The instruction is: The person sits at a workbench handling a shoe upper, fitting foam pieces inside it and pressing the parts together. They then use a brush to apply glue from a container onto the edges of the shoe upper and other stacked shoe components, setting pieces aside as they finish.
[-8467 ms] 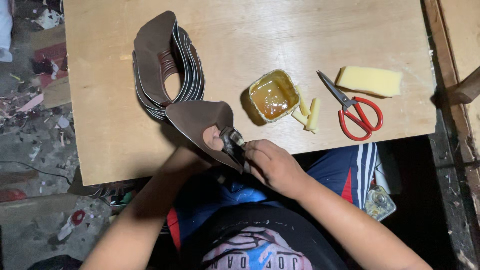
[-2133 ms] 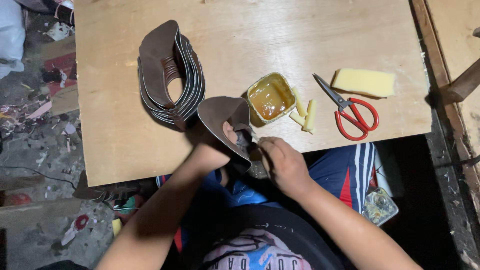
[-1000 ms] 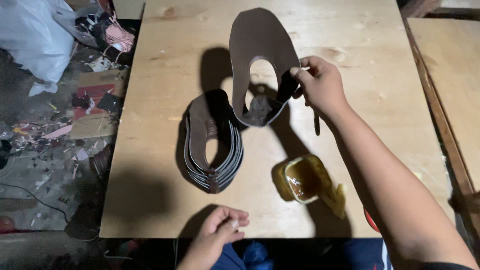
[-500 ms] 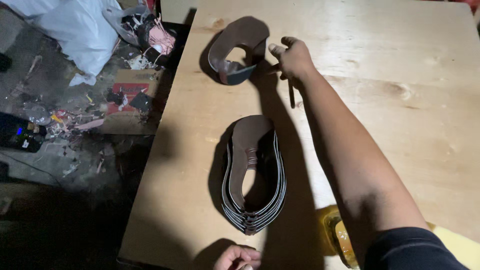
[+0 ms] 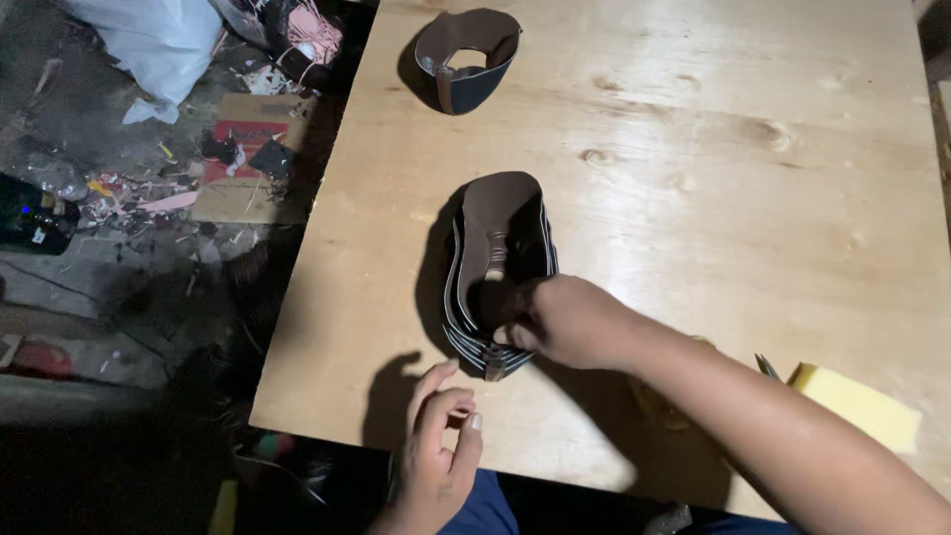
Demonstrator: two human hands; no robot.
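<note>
Right hand (image 5: pixel 565 322) reaches in from the lower right and closes its fingers over the near end of the stack of brown leather pieces (image 5: pixel 495 272), seemingly pinching the topmost piece; how many layers it has caught is hard to tell, since the knuckles hide the fingertips. The stack sits near the front-left part of the plywood table (image 5: pixel 693 198), its curved cut-outs nested one inside another, which keeps them tidy and lets a single piece be peeled off the top. Left hand (image 5: pixel 441 436) rests at the table's front edge, just short of the stack, fingers loosely curled and empty, thumb touching the forefinger; it holds nothing and lies close enough to steady the pile.

Well apart, at the far left of the table, a single leather piece (image 5: pixel 466 59) stands curled into a loop with its dark lining showing, set away from the stack so the two do not mix. A yellow sponge block (image 5: pixel 857 411) lies beside the right forearm, at the lower right, with a metal tip (image 5: pixel 766 367) showing just beside it. Scraps and a white bag (image 5: pixel 154 45) litter the floor to the left.
</note>
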